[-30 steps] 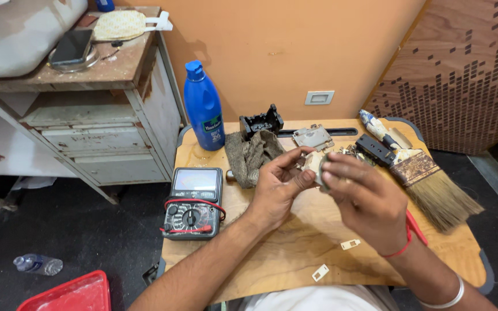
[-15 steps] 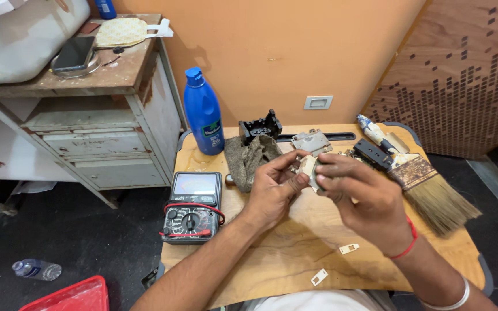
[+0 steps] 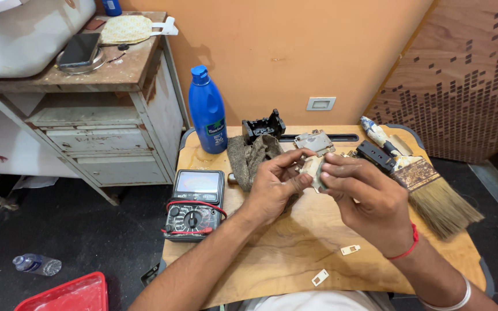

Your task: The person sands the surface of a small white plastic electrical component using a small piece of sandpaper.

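Multimeter (image 3: 195, 203) left of hands (image 3: 318, 184), brush (image 3: 427, 187) right, bottle (image 3: 207, 112) behind.

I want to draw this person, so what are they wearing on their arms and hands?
Both arms are bare, with no sleeves and no gloves. The left hand wears nothing. Behind the right hand, the wrist has a thin red thread band, and further up the forearm sits a plain silver metal bangle.

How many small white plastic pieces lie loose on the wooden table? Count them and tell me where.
2. One white piece lies below the right hand; the other white piece lies nearer the table's front edge. Hands may hide more.
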